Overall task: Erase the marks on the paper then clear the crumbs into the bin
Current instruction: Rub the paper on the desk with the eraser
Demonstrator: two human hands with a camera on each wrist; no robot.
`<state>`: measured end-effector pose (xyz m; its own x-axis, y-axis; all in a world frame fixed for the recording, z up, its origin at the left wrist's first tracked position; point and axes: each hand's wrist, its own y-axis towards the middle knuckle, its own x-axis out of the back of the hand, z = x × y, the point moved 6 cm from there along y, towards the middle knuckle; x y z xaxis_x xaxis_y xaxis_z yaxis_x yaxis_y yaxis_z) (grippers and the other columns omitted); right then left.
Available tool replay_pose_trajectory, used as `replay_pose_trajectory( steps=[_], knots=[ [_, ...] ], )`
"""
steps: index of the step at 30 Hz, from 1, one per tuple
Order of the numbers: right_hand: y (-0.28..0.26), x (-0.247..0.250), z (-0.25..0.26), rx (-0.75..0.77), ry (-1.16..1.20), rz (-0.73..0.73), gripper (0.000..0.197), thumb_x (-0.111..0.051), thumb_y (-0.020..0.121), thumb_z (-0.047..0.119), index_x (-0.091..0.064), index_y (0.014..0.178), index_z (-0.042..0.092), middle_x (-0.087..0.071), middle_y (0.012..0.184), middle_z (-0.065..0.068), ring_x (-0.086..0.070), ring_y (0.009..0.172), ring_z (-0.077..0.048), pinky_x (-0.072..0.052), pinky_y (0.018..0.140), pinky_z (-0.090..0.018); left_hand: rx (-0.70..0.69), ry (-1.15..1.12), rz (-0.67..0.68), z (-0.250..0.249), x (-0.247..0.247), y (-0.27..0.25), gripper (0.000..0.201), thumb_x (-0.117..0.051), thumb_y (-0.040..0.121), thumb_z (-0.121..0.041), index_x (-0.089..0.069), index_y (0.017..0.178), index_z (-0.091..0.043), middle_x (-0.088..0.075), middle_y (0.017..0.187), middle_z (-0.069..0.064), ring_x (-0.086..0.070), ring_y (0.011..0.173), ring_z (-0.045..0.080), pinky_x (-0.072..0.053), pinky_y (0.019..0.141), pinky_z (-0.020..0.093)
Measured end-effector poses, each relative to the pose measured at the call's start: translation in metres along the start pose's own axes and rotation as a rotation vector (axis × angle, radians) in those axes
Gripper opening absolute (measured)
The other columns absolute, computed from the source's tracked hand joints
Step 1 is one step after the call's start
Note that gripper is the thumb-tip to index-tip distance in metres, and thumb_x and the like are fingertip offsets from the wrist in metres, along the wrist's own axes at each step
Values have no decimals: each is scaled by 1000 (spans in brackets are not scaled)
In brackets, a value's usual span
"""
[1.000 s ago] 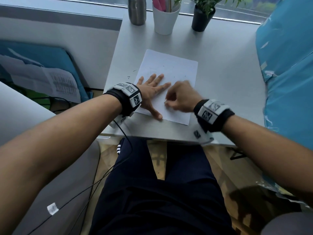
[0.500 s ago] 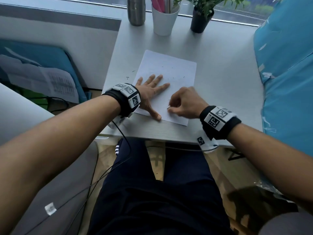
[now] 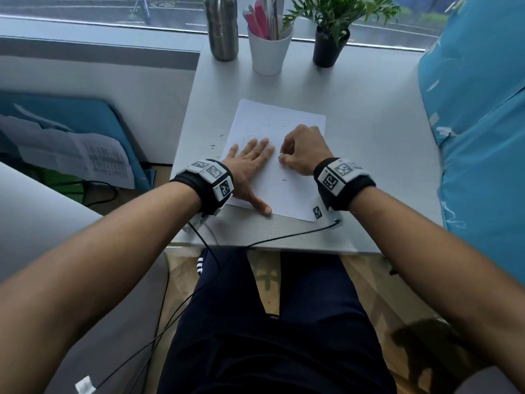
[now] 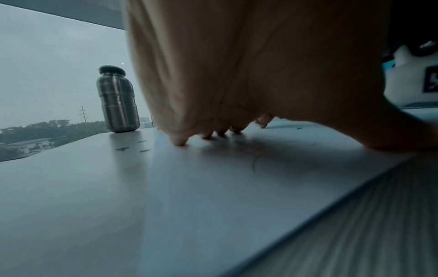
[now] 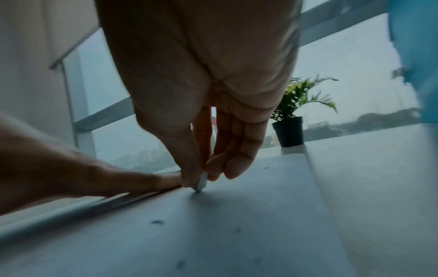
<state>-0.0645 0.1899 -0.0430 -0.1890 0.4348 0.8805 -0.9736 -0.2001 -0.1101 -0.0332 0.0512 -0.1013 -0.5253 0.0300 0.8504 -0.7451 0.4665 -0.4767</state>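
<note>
A white sheet of paper lies on the grey desk, with faint pencil marks and dark eraser crumbs on it. My left hand lies flat on the sheet's left side, fingers spread, pressing it down; its fingertips touch the paper. My right hand pinches a small white eraser between thumb and fingers, its tip touching the paper beside my left index finger. More crumbs lie on the desk left of the sheet. No bin shows.
At the desk's far edge stand a steel bottle, a white cup of pens and a potted plant. A blue padded surface borders the right. Cables cross the near edge.
My right hand has moved forward and up the sheet with the eraser, now beside my left fingertips. The left hand stays flat on the paper.
</note>
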Motion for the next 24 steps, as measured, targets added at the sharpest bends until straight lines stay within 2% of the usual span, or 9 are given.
replay_pose_trajectory(
  steps=[2, 5, 7, 12, 14, 17, 19, 20, 24],
  knots=[
    [-18, -13, 13, 60, -38, 35, 5, -71, 75, 19, -74, 78, 16, -71, 85, -4, -65, 82, -19, -55, 82, -30, 27, 15, -12, 3, 1, 1, 158, -71, 42, -89, 23, 154, -30, 35, 159, 4, 32, 146, 27, 14, 120, 51],
    [-54, -34, 34, 201, -30, 203, 5, -72, 76, 15, -76, 79, 14, -73, 78, -1, -63, 72, -13, -54, 75, -27, 29, 30, 2, 7, -1, 5, 158, -69, 39, -92, 25, 153, -34, 38, 158, 4, 35, 144, 28, 15, 120, 52],
    [-50, -29, 33, 223, -17, 260, 7, -75, 75, 17, -78, 80, 14, -75, 77, 0, -67, 70, -11, -53, 73, -23, 25, 31, 6, 8, -1, 5, 160, -68, 37, -93, 25, 153, -35, 38, 158, 4, 35, 144, 28, 15, 119, 52],
    [5, -1, 1, 103, -4, 22, 15, -74, 73, 24, -78, 83, 13, -73, 86, -5, -67, 83, -18, -56, 82, -29, 27, 27, 6, 7, 0, 3, 164, -71, 33, -93, 26, 152, -34, 37, 158, 3, 36, 144, 27, 16, 119, 53],
    [-7, -10, 7, 145, -12, 68, 11, -73, 74, 20, -77, 81, 12, -73, 81, -4, -67, 77, -17, -57, 78, -31, 27, 22, 4, 7, -1, 3, 165, -71, 33, -93, 26, 153, -34, 38, 158, 2, 36, 144, 26, 17, 119, 52],
    [-43, -29, 23, 275, -9, 326, 6, -76, 74, 17, -77, 79, 16, -72, 71, 6, -64, 61, 0, -54, 65, -16, 29, 17, -10, 8, -1, 4, 165, -70, 33, -93, 26, 153, -34, 39, 157, 1, 37, 143, 25, 19, 118, 50],
    [-40, -30, 24, 308, -23, 399, 7, -78, 73, 17, -78, 80, 17, -70, 69, 10, -61, 57, 8, -47, 59, -5, 31, 16, -11, 8, -1, 3, 167, -70, 33, -93, 26, 153, -29, 38, 157, 0, 38, 143, 24, 19, 118, 50],
    [-26, -25, 23, 309, -28, 352, 8, -78, 73, 17, -78, 81, 17, -71, 70, 8, -60, 56, 7, -45, 59, -4, 36, 14, -16, 8, -1, 2, 168, -71, 34, -93, 26, 153, -26, 38, 158, 0, 37, 143, 23, 18, 119, 50],
    [39, 2, 13, 246, -60, 103, 12, -75, 74, 19, -79, 84, 13, -76, 80, -3, -62, 66, -6, -51, 73, -15, 35, 12, -26, 6, 2, 0, 171, -74, 35, -89, 27, 153, -17, 35, 159, 0, 35, 144, 20, 19, 119, 47]
  ],
)
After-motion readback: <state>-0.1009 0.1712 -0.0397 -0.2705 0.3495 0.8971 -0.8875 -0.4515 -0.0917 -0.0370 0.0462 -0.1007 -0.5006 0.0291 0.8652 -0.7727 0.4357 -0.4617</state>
